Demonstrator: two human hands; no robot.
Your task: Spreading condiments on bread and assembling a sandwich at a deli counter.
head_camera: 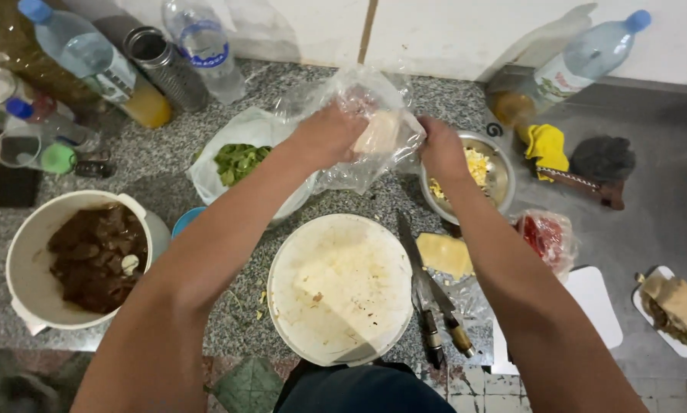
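The left hand (329,136) is closing around a pale yellow block (377,132) through a clear plastic bag (358,107), fingers clamped on it from the left. The right hand (440,151) is pinching the bag's other edge, fingers together on the film, just above a steel bowl (502,177) of chopped yellow and white bits. Both hands are working above the speckled granite counter (167,164), with the bagged block held between them over its back half.

The thin film is looking slippery to me; if the right-hand pinch gives way, the block could be dropping onto the bowl's rim and tipping it. Two knives (433,306) are lying just under the right forearm beside the round white board (340,287), so a lowered elbow could be catching a handle.

Nearer the wall, a second bag (240,157), white, is holding green leaves. A small clear bag with something red (546,237) is sitting right of the knives, and a yellow slab (444,254) is lying between them. Clear bottles with blue caps are standing along the back: one with a white label (91,55) at left, one with a blue band (204,46), one lying tilted at right (580,61). A white pot of dark stew (76,260) is resting at far left.
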